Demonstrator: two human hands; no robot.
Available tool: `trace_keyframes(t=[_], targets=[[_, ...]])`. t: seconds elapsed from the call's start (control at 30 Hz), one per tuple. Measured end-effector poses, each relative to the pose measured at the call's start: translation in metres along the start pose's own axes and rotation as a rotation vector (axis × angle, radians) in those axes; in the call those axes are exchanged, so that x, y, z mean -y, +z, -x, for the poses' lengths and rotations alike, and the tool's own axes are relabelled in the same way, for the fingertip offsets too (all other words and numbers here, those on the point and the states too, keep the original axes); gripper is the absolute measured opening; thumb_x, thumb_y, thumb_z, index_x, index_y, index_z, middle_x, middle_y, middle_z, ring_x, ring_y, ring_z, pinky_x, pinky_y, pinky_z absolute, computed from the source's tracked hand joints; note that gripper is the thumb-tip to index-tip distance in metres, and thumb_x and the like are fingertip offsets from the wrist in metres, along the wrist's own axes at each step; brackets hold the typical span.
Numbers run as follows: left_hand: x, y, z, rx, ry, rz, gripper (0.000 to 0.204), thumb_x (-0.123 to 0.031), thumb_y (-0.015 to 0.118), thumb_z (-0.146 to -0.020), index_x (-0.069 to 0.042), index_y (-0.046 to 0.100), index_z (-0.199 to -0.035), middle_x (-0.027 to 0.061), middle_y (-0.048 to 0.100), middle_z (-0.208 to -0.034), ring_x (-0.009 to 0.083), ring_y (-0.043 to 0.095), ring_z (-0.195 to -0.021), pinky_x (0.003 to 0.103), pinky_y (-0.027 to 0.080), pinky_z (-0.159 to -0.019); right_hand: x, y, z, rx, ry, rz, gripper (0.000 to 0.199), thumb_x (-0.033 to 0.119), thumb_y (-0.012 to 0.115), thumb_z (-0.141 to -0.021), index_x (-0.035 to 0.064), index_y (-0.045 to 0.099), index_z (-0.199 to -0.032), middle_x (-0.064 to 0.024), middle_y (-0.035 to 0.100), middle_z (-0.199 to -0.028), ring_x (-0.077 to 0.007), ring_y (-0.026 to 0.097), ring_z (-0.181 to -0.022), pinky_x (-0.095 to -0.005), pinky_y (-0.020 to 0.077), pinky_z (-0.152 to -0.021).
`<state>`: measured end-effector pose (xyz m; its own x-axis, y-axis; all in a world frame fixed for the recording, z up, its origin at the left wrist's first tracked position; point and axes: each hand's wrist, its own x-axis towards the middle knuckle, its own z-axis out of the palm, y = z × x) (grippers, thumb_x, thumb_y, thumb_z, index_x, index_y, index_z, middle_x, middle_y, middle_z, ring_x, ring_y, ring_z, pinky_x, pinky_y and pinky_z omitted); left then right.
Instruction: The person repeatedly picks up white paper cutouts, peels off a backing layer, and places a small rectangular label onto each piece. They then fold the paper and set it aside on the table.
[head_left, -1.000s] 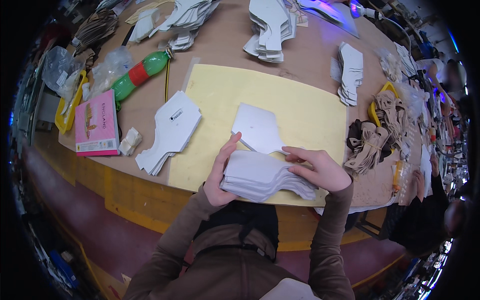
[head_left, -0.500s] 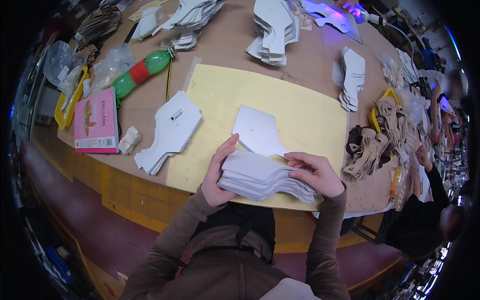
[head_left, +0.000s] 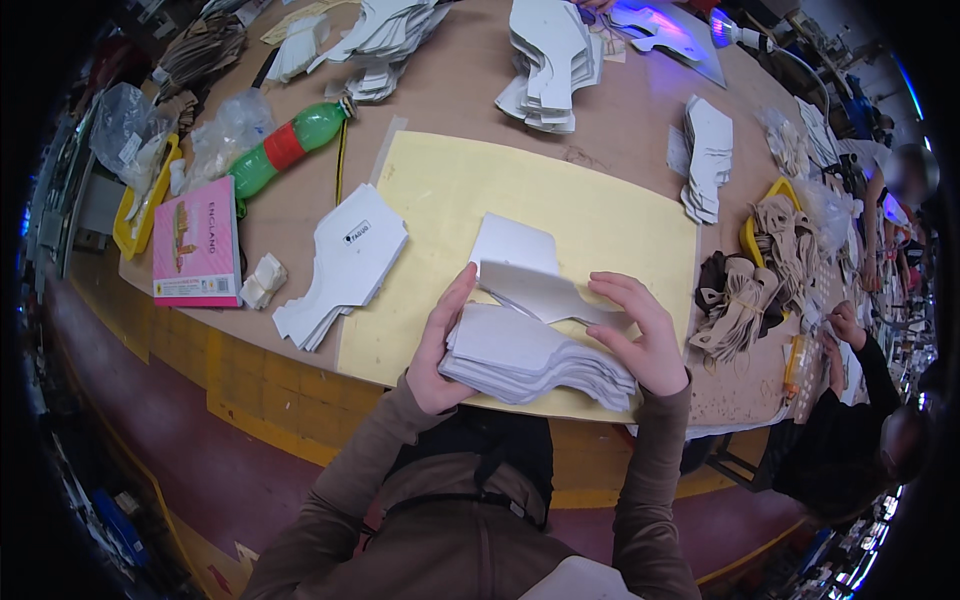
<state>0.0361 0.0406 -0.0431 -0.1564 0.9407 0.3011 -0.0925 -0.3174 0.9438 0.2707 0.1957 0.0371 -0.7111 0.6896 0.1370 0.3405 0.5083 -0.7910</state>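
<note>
A thick stack of white, wavy-edged cut pieces [head_left: 530,355] stands near the table's front edge. My left hand [head_left: 440,350] is wrapped round its left end, fingers up along the side. Above the stack, one white cut piece [head_left: 545,288] is raised and tilted. Its right end reaches between the thumb and fingers of my right hand [head_left: 645,335], which appear to grip it loosely. Behind it another white piece [head_left: 515,243] lies flat on the yellow board [head_left: 430,180], partly covered by the raised one.
Left of the board's middle lies a fanned white stack [head_left: 350,250]. Beyond it are a pink book [head_left: 197,245] and a green bottle [head_left: 290,150]. More white stacks [head_left: 547,65] sit at the back. Beige bundles [head_left: 745,305] lie to the right, near a co-worker's hand [head_left: 848,325].
My right hand has opened wider and a white piece has come up off the stack, tilting over the flat piece behind. My left hand stays on the stack.
</note>
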Motion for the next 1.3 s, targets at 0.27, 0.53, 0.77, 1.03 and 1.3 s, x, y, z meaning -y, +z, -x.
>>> trace_keyframes(t=[0.27, 0.53, 0.77, 1.03, 1.3], targets=[[0.003, -0.003, 0.001, 0.030, 0.011, -0.087, 0.099, -0.008, 0.079, -0.075, -0.001, 0.024, -0.157, 0.0271, 0.013, -0.167, 0.0371, 0.015, -0.157, 0.046, 0.018, -0.125, -0.004, -0.004, 0.003, 0.380, 0.216, -0.241, 0.036, 0.007, 0.078, -0.085, 0.0009, 0.070, -0.119, -0.0100, 0.073, -0.108, -0.0189, 0.067, -0.103, -0.0318, 0.0509, -0.095], [0.001, -0.004, 0.006, 0.040, -0.099, 0.035, 0.101, -0.004, 0.076, -0.076, -0.002, 0.020, -0.159, 0.0276, 0.013, -0.167, 0.0373, 0.015, -0.157, 0.045, 0.021, -0.123, -0.014, 0.005, 0.003, 0.387, 0.264, -0.277, 0.030, 0.012, 0.073, -0.093, 0.0004, 0.070, -0.120, -0.0092, 0.074, -0.101, -0.0137, 0.065, -0.086, -0.0281, 0.0522, -0.081], [0.002, -0.004, 0.003, 0.061, -0.011, -0.019, 0.113, -0.003, 0.076, -0.076, -0.012, 0.007, -0.165, 0.0297, 0.009, -0.168, 0.0426, 0.010, -0.157, 0.049, 0.019, -0.123, -0.007, 0.006, 0.005, 0.153, 0.382, -0.121, 0.022, 0.012, 0.071, -0.093, -0.0025, 0.072, -0.111, -0.0138, 0.073, -0.087, -0.0163, 0.066, -0.075, -0.0281, 0.0528, -0.071], [0.002, -0.004, 0.003, 0.055, 0.008, -0.007, 0.113, -0.003, 0.076, -0.076, -0.012, 0.007, -0.165, 0.0301, 0.009, -0.167, 0.0427, 0.011, -0.156, 0.048, 0.019, -0.123, 0.022, -0.017, 0.008, 0.049, 0.006, 0.136, 0.029, 0.009, 0.076, -0.087, 0.0009, 0.072, -0.114, -0.0135, 0.074, -0.107, -0.0259, 0.070, -0.097, -0.0346, 0.0534, -0.086], [0.003, -0.004, 0.003, 0.053, 0.019, -0.022, 0.108, -0.003, 0.075, -0.079, -0.009, 0.008, -0.164, 0.0286, 0.011, -0.168, 0.0394, 0.014, -0.156, 0.046, 0.018, -0.124, 0.010, 0.009, 0.006, 0.344, 0.106, -0.123, 0.027, 0.015, 0.071, -0.093, 0.0025, 0.071, -0.118, -0.0155, 0.073, -0.106, -0.0296, 0.071, -0.094, -0.0352, 0.0552, -0.085]])
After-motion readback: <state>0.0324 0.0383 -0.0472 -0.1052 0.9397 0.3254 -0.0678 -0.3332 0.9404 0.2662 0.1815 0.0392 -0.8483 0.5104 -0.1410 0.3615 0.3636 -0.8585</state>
